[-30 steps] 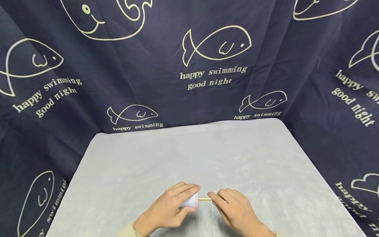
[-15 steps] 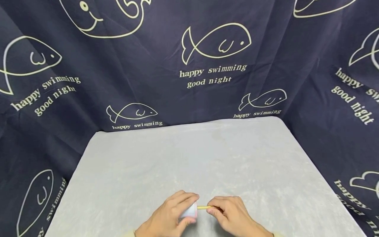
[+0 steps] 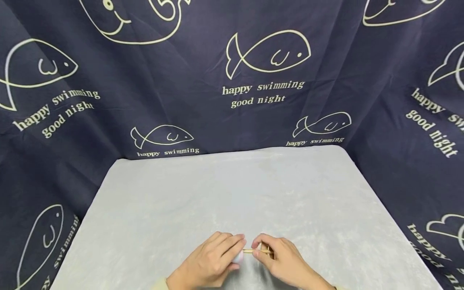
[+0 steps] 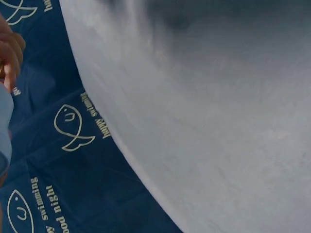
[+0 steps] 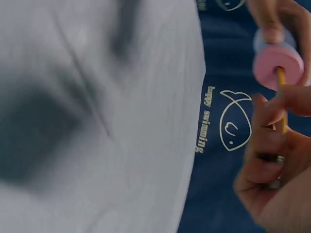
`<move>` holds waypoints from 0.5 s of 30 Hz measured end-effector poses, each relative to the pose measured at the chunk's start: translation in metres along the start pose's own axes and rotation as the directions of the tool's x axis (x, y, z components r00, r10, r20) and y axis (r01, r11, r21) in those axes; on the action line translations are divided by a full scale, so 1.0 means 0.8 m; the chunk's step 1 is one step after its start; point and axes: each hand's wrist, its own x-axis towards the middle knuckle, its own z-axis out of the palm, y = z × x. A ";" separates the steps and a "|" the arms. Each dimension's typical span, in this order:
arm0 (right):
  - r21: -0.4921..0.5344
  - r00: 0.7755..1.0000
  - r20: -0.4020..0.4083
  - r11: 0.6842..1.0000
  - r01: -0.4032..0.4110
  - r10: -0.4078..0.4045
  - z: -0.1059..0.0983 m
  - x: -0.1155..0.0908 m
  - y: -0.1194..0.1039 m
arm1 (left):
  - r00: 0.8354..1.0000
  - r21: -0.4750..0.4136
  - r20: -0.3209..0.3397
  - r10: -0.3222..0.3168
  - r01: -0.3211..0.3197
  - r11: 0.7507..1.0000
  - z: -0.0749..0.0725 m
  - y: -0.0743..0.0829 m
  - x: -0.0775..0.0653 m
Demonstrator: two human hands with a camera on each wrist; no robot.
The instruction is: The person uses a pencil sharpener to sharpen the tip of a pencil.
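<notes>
My left hand [image 3: 208, 259] grips a small cylindrical pencil sharpener [image 3: 238, 257], its fingers over the top and its thumb below. In the right wrist view the sharpener's round pink end [image 5: 266, 70] faces my right hand, with the pale blue body [image 5: 287, 38] behind it. A yellow pencil [image 5: 282, 77] enters the hole in that end; its tip is hidden inside. My right hand [image 3: 288, 259] pinches the pencil between thumb and curled fingers, close to the sharpener. Only part of the blue body [image 4: 4, 114] shows at the left wrist view's edge.
A pale grey cloth covers the table [image 3: 232, 193], below both hands. Dark blue curtains [image 3: 203, 92] with fish drawings and lettering stand at the back and both sides.
My right hand has turned about the pencil: its fingers lay over the top and now the thumb and index finger show apart around it. My left hand still holds the sharpener.
</notes>
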 end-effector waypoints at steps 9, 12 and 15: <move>-0.574 0.737 -0.288 0.726 0.378 -0.612 0.007 0.007 0.011 | 0.917 -0.343 0.170 -0.360 0.397 0.851 -0.014 -0.006 0.008; -0.655 0.617 -0.313 0.634 0.410 -0.722 0.005 0.013 0.006 | 0.869 -0.456 0.251 -0.427 0.495 0.739 -0.016 -0.002 0.011; -0.697 0.531 -0.330 0.581 0.420 -0.780 0.003 0.020 -0.002 | 0.841 -0.537 0.297 -0.452 0.538 0.650 -0.016 -0.001 0.016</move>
